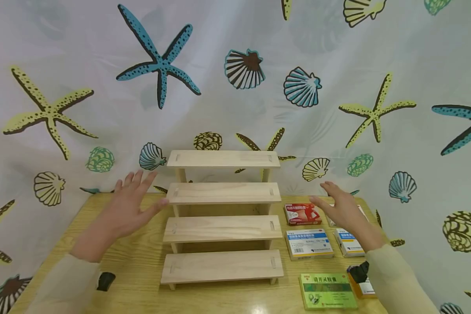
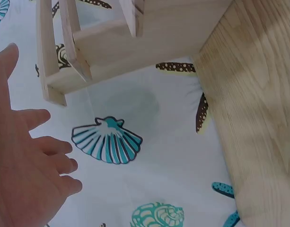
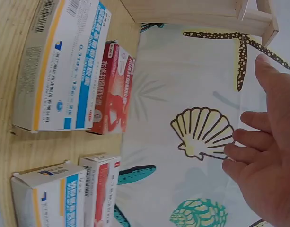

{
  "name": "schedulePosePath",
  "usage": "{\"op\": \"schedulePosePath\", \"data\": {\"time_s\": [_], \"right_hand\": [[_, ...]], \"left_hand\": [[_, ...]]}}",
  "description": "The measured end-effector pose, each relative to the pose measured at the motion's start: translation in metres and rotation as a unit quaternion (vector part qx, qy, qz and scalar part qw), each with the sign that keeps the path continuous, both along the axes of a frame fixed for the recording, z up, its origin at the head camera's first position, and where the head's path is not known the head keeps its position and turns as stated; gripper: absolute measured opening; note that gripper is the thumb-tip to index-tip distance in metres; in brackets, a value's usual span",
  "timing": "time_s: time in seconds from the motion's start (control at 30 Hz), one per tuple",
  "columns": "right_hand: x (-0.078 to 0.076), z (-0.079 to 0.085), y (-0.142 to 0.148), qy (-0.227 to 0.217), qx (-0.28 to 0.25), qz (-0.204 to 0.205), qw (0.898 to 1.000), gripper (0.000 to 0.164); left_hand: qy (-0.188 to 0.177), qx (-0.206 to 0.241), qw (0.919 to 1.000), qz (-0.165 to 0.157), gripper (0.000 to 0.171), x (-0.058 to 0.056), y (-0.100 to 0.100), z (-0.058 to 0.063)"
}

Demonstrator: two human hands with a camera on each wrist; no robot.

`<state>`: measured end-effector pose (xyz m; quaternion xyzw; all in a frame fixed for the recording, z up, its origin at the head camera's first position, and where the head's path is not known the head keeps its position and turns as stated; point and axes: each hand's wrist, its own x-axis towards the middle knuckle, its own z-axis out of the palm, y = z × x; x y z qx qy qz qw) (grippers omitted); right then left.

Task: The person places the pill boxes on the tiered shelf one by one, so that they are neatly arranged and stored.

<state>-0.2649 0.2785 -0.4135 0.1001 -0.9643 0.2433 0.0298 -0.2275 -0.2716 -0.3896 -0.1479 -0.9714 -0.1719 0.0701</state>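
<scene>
A pale wooden stepped rack (image 1: 223, 228) stands on the table with bare shelves. To its left, my left hand (image 1: 131, 209) hovers with fingers spread, holding nothing; the left wrist view also shows this hand (image 2: 29, 161) apart from the rack. My right hand (image 1: 342, 208) is raised over the medicine boxes at the right, its fingers extended and touching none of them. Beneath and beside it lie a red box (image 1: 303, 214), a larger white-and-blue box (image 1: 309, 243) and a smaller white-and-blue box (image 1: 349, 242). A white-and-red box (image 3: 100, 189) is partly hidden by the right hand in the head view.
Nearer the front right lie a green box (image 1: 328, 291) and an orange-and-white box (image 1: 366, 288), the latter partly covered by the right sleeve. A white curtain (image 1: 227, 109) printed with starfish and shells hangs behind the wooden table (image 1: 137, 266).
</scene>
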Motion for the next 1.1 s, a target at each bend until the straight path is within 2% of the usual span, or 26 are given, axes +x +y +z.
{"op": "schedulePosePath", "data": {"time_s": [0.1,0.23,0.33,0.5,0.7,0.83,1.1], "right_hand": [[0.002,-0.009,0.005,0.021,-0.018,-0.006,1.000,0.075],[0.007,-0.023,0.011,0.050,-0.068,-0.011,0.996,0.057],[0.013,-0.034,0.014,0.037,-0.115,-0.017,0.993,0.053],[0.024,-0.051,0.020,-0.009,-0.135,-0.013,0.991,0.058],[0.033,-0.068,0.024,-0.047,-0.135,-0.008,0.990,0.061],[0.037,-0.075,0.026,-0.071,-0.130,-0.011,0.989,0.065],[0.037,-0.088,0.031,-0.084,-0.117,0.024,0.989,0.074]], "left_hand": [[0.013,-0.004,0.9998,-0.011,0.092,0.000,0.010,0.001],[0.019,0.002,0.9995,-0.026,0.091,0.000,0.020,0.002],[0.019,0.006,0.9991,-0.038,0.089,-0.001,0.028,0.002],[0.029,-0.017,0.9979,-0.056,0.087,-0.004,0.040,0.000],[0.041,-0.029,0.9974,-0.050,0.083,-0.002,0.050,-0.002],[0.031,-0.034,0.9976,-0.052,0.082,-0.001,0.055,-0.009],[0.017,-0.027,0.9978,-0.058,0.081,-0.004,0.060,-0.021]]}}
